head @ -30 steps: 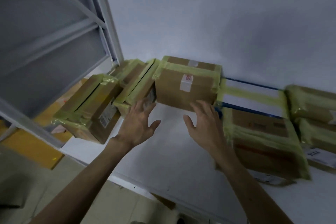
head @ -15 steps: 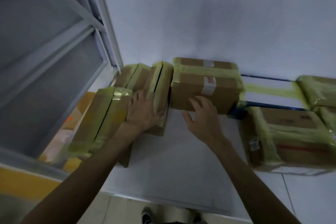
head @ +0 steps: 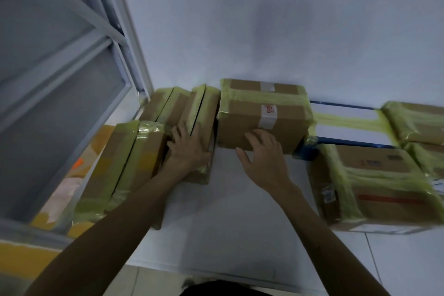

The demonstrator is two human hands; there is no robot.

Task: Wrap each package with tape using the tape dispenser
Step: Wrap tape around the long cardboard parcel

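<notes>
Several cardboard packages bound in yellowish tape stand along a white wall on a white table (head: 240, 211). My left hand (head: 188, 149) lies flat with straight fingers on the narrow packages (head: 199, 113) at the left. My right hand (head: 263, 155) touches the front face of the middle box (head: 266, 108), which bears a white label strip, fingers spread. No tape dispenser is in view.
A long taped package (head: 117, 170) lies at the table's left edge beside a grey metal frame (head: 72, 60). A large taped box (head: 374, 180) and a white-and-blue package (head: 348, 122) sit at the right, with more taped parcels (head: 418, 122) beyond.
Both hands reached forward. My left hand came down on the narrow left packages, my right hand reached the middle box. The view shifted closer and more overhead.
</notes>
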